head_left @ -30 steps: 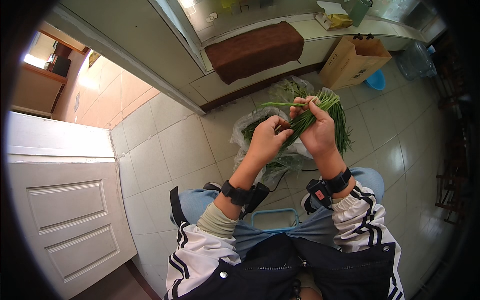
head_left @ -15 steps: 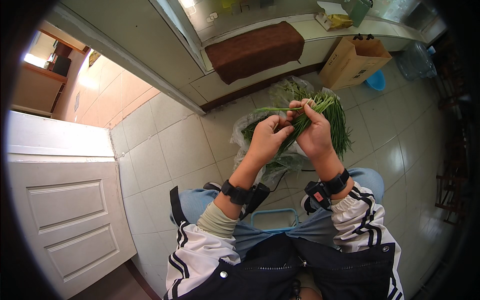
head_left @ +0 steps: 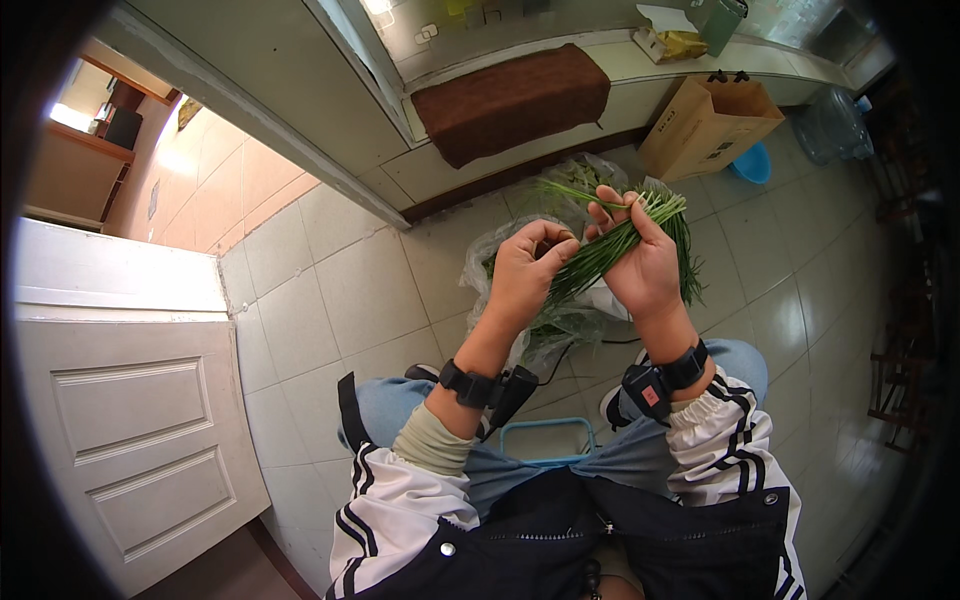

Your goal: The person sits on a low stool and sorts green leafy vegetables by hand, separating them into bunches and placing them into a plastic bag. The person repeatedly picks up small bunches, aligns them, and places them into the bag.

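My right hand [head_left: 640, 265] holds a bunch of long, thin green stalks [head_left: 600, 260] with pale cut ends pointing up-right, one lighter strand lying across its raised fingers. Just left of it, my left hand [head_left: 525, 270] is closed in a pinch at the edge of the bunch; what is between its fingertips is too small to make out. Beneath and behind both hands, crumpled clear plastic bags [head_left: 560, 335] with more greens [head_left: 565, 175] lie on the tiled floor [head_left: 370, 290].
A blue-framed stool [head_left: 510, 435] is between my legs. A white panelled door [head_left: 140, 400] stands at left beside a doorway. Along the back ledge are a brown cloth [head_left: 510, 100], a paper bag [head_left: 700, 125], a blue basin [head_left: 750, 165] and a large clear water jug [head_left: 830, 125].
My left hand has drawn slightly left and down, away from my right fingers. My right hand has shifted a little rightward, with the lighter strand angled higher.
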Available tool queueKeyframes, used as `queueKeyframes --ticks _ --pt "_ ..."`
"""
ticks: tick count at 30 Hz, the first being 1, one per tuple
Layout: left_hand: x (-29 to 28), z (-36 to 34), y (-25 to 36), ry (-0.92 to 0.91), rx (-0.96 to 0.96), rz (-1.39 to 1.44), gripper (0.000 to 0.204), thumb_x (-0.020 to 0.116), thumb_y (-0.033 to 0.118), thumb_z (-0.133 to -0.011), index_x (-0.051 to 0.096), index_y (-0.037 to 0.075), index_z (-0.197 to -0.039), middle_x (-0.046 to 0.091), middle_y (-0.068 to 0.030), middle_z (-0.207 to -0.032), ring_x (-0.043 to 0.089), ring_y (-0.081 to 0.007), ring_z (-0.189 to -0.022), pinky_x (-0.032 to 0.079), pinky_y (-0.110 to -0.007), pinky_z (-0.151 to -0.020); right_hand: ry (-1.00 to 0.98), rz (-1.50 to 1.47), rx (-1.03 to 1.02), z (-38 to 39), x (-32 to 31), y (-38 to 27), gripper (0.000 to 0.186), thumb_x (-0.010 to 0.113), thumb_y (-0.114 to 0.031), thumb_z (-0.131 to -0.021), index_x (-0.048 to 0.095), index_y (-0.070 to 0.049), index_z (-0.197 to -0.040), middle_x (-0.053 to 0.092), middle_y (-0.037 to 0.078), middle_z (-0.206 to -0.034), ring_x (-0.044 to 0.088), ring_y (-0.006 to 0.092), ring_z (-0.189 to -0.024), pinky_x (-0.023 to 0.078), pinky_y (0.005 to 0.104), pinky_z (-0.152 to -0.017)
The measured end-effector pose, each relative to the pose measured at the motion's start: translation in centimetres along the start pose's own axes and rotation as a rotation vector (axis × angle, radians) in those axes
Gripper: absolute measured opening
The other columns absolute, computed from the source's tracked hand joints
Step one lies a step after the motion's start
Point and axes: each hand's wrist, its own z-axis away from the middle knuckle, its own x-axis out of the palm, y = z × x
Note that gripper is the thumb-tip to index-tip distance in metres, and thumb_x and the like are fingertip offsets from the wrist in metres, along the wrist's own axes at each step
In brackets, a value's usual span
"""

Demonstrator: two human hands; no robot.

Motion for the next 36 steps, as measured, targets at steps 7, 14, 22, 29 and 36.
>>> queueKeyframes --ticks 7,14,22,29,36 --pt "0.5 0.1 -0.3 -0.008 0.147 -0.236 0.011 0.065 0.005 -0.077 0.059 -0.002 -0.083 0.058 -0.0076 -0.082 0.056 -0.0165 -0.076 0.045 -0.026 -0.071 -0.133 0.019 0.015 0.1 0.5 0.1 0.014 0.038 -0.019 -0.098 0.049 -0.012 -0.100 0.056 0.010 -0.117 0.049 0.0243 -0.114 0.040 0.0383 -0.096" --pt "-0.2 -0.3 1.2 0.200 0.302 -0.394 0.008 0.065 0.003 -0.079 0.061 -0.002 -0.083 0.055 -0.0022 -0.082 0.050 -0.0068 -0.067 0.042 -0.021 -0.061 -0.112 0.026 0.014 0.0 0.4 0.0 0.012 0.038 -0.018 -0.098 0.049 -0.012 -0.097 0.057 0.011 -0.115 0.051 0.0231 -0.111 0.040 0.0358 -0.094" --pt "1.1 0.6 1.5 -0.020 0.286 -0.476 0.013 0.066 0.001 -0.078 0.061 0.000 -0.090 0.054 -0.0065 -0.087 0.056 -0.0128 -0.074 0.048 -0.024 -0.065 -0.168 0.066 0.036 0.0 0.7 0.8 0.011 0.038 -0.016 -0.097 0.047 -0.010 -0.098 0.057 0.015 -0.114 0.054 0.0239 -0.104 0.041 0.0364 -0.093" --pt "0.7 0.9 1.4 -0.042 0.382 -0.483 0.015 0.064 -0.001 -0.078 0.063 0.000 -0.092 0.057 -0.0081 -0.090 0.058 -0.0157 -0.077 0.049 -0.025 -0.068 -0.160 0.150 0.037 0.2 1.1 1.2 0.012 0.037 -0.016 -0.097 0.047 -0.009 -0.098 0.057 0.017 -0.114 0.055 0.0237 -0.103 0.041 0.0366 -0.094" --pt "0.5 0.8 1.2 -0.020 0.349 -0.510 0.017 0.066 0.002 -0.077 0.065 0.000 -0.093 0.060 -0.0099 -0.089 0.059 -0.0187 -0.078 0.048 -0.028 -0.070 -0.189 0.208 0.037 0.4 1.3 1.4 0.012 0.037 -0.016 -0.097 0.047 -0.009 -0.097 0.057 0.017 -0.114 0.055 0.0224 -0.103 0.040 0.0356 -0.095"
